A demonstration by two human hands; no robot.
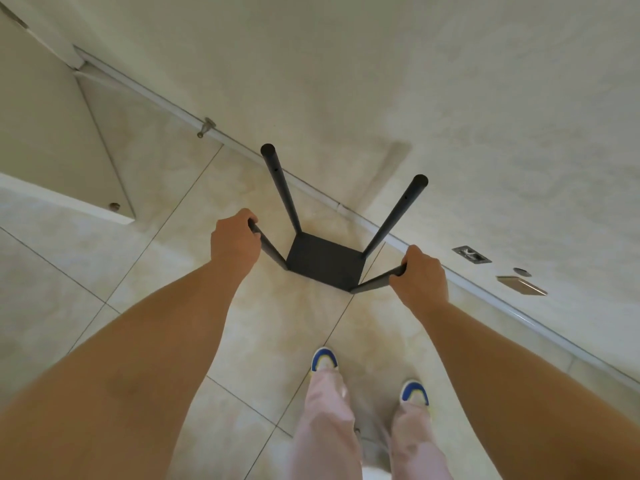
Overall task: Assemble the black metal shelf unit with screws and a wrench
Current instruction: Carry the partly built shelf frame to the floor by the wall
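The black metal shelf unit (325, 263) stands on the tiled floor close to the wall, seen from above: a square black panel low down with four round black posts rising from its corners. My left hand (235, 239) grips the top of the near left post. My right hand (420, 275) grips the top of the near right post. The two far posts (398, 216) stand free, and small screw holes show along them. No screws or wrench are in view.
A white wall with a baseboard (485, 292) runs diagonally behind the unit. An open door (62, 140) with a floor stop stands at the left. A wall socket (471, 254) and a tilted plate are at the right. My two feet in blue shoes (324, 360) stand on the tiles.
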